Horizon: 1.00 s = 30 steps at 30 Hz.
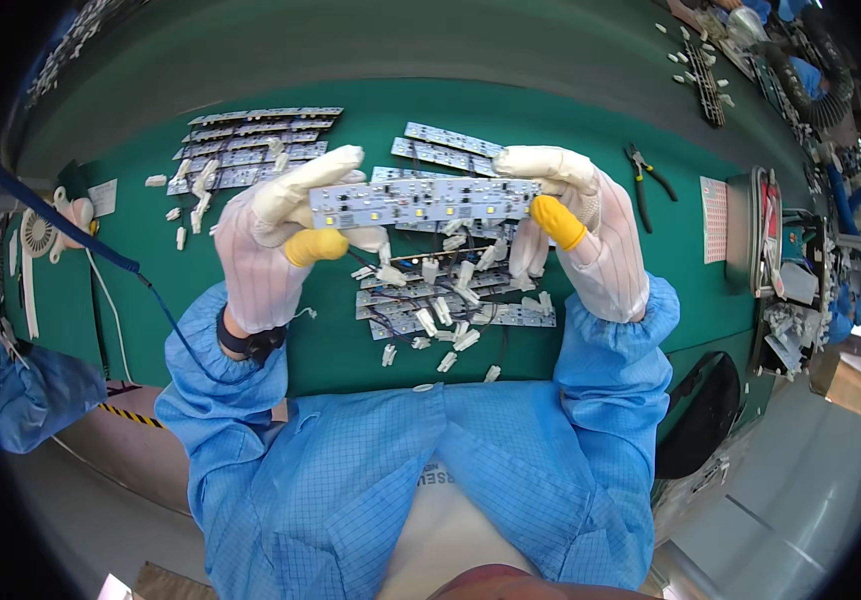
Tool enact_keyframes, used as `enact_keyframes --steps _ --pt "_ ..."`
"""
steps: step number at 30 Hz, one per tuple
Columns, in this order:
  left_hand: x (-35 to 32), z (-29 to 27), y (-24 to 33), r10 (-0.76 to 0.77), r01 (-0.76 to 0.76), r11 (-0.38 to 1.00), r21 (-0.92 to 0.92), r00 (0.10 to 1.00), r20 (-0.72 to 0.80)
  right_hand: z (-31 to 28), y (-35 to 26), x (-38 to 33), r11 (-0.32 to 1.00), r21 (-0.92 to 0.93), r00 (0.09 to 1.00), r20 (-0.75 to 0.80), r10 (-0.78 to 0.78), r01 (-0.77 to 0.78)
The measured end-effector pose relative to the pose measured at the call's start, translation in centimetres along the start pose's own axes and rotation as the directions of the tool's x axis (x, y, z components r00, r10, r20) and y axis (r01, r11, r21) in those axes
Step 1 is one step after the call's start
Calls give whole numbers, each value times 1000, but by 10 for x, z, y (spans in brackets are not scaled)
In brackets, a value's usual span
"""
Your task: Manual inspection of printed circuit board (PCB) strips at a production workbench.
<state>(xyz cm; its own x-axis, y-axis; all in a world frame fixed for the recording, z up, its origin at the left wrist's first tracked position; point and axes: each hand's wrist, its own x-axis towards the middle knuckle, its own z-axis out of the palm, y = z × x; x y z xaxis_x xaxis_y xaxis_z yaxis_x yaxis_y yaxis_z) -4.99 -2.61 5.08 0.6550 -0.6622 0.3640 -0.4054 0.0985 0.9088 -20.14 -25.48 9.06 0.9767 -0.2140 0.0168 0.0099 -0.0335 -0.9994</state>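
Observation:
I hold a long white circuit strip [420,201] with small yellow squares level above the green bench. My left hand [275,240], in a white glove with a yellow thumb cot, grips its left end. My right hand [575,225], gloved the same way, pinches its right end. Below the strip lies a heap of similar strips [450,305] with white plug connectors and thin black wires. A dark strap with a blue coiled cord [165,305] circles my left wrist.
More strips are stacked at the back left [250,145] and behind my hands [445,140]. Loose white connectors [185,205] lie to the left. Black-handled pliers [642,180] and a pink sheet [713,218] rest to the right, beside a metal tray [750,235].

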Motion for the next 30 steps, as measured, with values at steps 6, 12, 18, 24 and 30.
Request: enact_keyframes --steps 6,12,18,24,30 --pt "0 0 6 -13 20 997 -70 996 88 3 6 5 997 -27 997 -29 77 -77" --pt "7 -1 -1 112 -159 911 380 983 143 -6 9 1 994 -81 997 -45 67 -70" --pt "0 3 -18 96 -76 817 571 995 -5 0 6 -8 990 122 997 -16 78 -75" --pt "8 4 11 -273 269 956 115 962 27 -3 9 0 992 55 993 29 114 -116" --pt "8 -8 -10 -4 -95 788 608 987 159 -11 21 1 915 338 975 106 194 -219"
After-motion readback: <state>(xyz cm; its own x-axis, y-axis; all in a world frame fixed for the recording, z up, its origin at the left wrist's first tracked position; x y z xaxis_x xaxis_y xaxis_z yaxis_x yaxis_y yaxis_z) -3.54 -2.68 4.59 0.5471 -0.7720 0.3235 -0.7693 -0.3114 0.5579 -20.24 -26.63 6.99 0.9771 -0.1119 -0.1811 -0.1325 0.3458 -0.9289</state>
